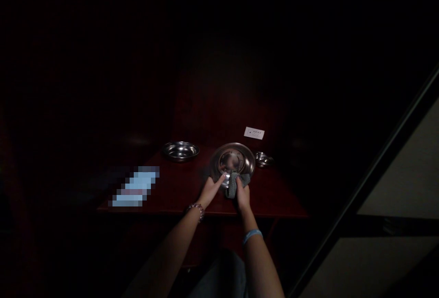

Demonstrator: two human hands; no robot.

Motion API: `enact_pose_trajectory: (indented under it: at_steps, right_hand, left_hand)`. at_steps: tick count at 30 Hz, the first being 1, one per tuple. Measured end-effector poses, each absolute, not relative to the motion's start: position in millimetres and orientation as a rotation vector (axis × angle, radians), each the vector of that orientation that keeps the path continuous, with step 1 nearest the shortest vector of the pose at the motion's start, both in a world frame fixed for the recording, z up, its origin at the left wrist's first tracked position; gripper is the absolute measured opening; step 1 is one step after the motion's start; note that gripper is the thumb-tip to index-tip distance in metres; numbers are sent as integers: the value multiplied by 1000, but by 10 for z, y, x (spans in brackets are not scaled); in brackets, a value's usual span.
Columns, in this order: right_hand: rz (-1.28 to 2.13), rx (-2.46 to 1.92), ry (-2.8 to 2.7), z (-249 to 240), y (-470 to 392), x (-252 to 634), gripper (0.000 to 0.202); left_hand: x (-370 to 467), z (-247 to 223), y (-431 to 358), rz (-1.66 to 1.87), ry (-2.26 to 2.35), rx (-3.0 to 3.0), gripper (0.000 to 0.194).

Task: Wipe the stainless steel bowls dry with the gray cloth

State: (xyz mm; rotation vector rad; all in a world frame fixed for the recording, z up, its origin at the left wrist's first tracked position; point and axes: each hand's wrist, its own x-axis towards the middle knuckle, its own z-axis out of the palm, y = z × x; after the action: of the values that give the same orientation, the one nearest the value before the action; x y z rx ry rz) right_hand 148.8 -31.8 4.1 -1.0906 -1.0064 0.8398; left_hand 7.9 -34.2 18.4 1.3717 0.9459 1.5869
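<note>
A round, shiny metal plate (pixel 236 155) is tilted up in front of me above the dark red table. My left hand (pixel 210 191) grips its lower left rim, thumb on the upper face. Bunched in my right hand (pixel 243 193) is a grey cloth (pixel 232 185), pressed against the plate's lower right rim. The fingers of both hands are mostly hidden beneath the plate and cloth.
Another metal dish (pixel 180 150) lies at the table's back left. Small metal bowls (pixel 264 159) stand behind the plate on the right. A blurred-out pale rectangle (pixel 135 188) lies at left. A white socket panel (pixel 254 133) is on the back wall above the table (pixel 178 197).
</note>
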Motion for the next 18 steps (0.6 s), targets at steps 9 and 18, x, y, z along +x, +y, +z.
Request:
enact_pose_trajectory:
  at_steps: [9,18]
  right_hand:
    - [797,-1123,-1054,-11,-279,1501,46]
    - [727,-1181,-1004,-9,-290,1485,56]
  left_hand:
    - [67,49,-248,1537,917,1538,43]
    - [36,153,-266,1823,902,1086,41]
